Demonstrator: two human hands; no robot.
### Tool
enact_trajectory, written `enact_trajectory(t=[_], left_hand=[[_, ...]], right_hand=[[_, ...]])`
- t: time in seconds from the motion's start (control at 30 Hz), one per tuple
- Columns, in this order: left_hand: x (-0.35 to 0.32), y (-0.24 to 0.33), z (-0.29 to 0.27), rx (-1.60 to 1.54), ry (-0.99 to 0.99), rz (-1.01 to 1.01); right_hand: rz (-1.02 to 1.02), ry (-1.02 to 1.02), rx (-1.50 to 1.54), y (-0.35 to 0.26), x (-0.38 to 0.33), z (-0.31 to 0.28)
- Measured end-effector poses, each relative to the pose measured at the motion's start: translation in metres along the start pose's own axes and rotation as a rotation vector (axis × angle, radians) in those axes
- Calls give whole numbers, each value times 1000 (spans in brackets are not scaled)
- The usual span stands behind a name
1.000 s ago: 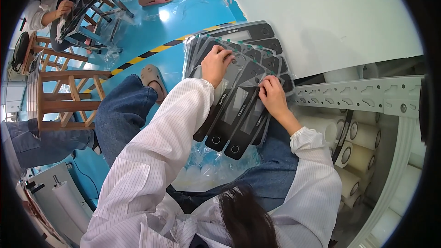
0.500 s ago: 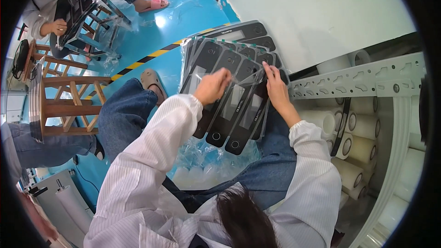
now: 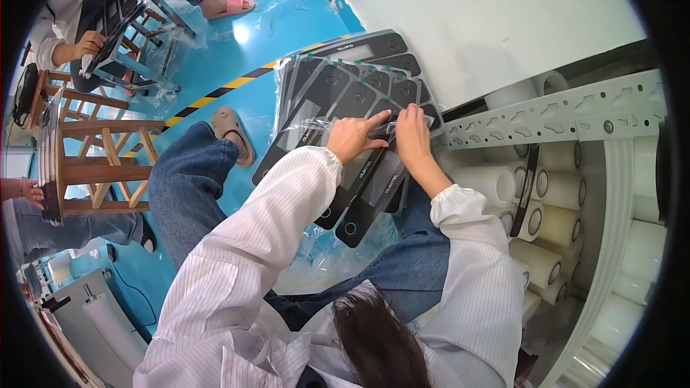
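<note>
Fanned stack of flat black plastic panels (image 3: 338, 93) on lap, beneath both hands; left hand (image 3: 352, 136) and right hand (image 3: 412, 133) side by side, fingers pinched on clear film wrap (image 3: 323, 126).

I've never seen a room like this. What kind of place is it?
Probably a factory floor. The hands work a fanned stack of black panels, the blue floor has hazard tape, and rolls fill a rack.

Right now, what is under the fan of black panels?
Under the black panels I see blue-jeaned knees and crumpled clear plastic. Both hands rest on top. What lies beneath the middle is covered.
</note>
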State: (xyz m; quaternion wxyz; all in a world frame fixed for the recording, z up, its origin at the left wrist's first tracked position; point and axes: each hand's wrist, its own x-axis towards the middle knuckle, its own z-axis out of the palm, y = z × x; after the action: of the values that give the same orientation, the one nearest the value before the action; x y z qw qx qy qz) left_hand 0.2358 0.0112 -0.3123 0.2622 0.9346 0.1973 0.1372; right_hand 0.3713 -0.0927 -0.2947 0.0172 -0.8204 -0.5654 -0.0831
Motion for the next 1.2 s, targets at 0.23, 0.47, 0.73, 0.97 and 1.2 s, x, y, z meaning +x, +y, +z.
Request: enact_trajectory(t=[0.23, 0.47, 0.73, 0.97, 1.2], left_hand=[[-10, -2, 7, -8, 51, 13], [-14, -10, 0, -158, 1, 280], [-26, -15, -3, -437, 46, 97], [-38, -10, -14, -749, 219, -108], [-40, -8, -17, -941, 265, -179]], right_hand=[[59, -209, 66, -2, -51, -5], [58, -93, 735, -45, -41, -17], [756, 45, 967, 42, -53, 1], [981, -550, 1030, 22, -44, -25], [797, -467, 1843, -33, -53, 2]])
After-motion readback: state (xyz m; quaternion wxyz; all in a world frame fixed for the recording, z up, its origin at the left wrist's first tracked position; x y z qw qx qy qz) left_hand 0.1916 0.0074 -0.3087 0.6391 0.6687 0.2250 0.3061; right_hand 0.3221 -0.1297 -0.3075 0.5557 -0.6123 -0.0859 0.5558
